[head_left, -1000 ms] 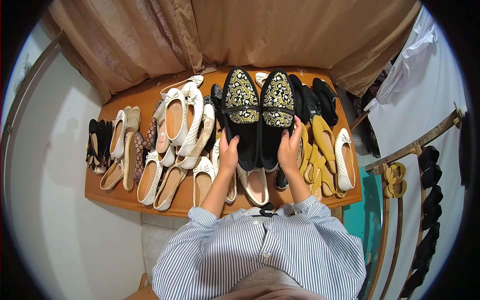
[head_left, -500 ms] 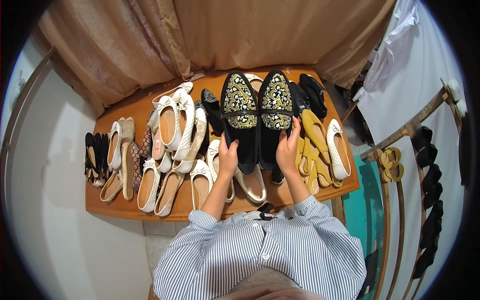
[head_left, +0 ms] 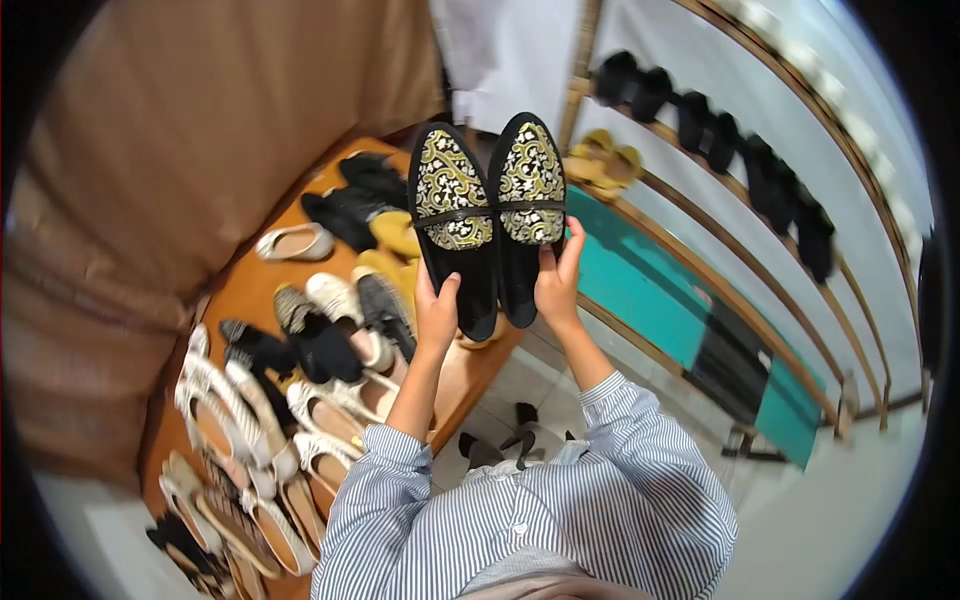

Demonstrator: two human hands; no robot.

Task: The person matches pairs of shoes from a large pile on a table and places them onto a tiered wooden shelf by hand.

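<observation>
A pair of black loafers with yellow and white swirling patterns is held up side by side, toes pointing away from me. My left hand (head_left: 437, 308) grips the left loafer (head_left: 452, 190) by its outer side, thumb over the heel part. Around the outer side of the right loafer (head_left: 530, 185) my right hand (head_left: 558, 278) is closed, its thumb on the insole. A narrow gap shows between the two toes. Below and left of my hands, the wooden table (head_left: 490, 362) carries many other flat shoes.
White flats (head_left: 215, 415), black shoes (head_left: 370, 178) and yellow shoes (head_left: 397, 233) crowd the table. A wooden rack on the right bears black shoes (head_left: 715, 130) and yellow sandals (head_left: 603, 163). Beneath it is a teal panel (head_left: 640, 285). A brown curtain (head_left: 230, 120) hangs behind the table.
My view and body have turned right, toward the rack. The loafers have come along in both hands, from over the table's middle to its right end, and their toes have spread slightly apart.
</observation>
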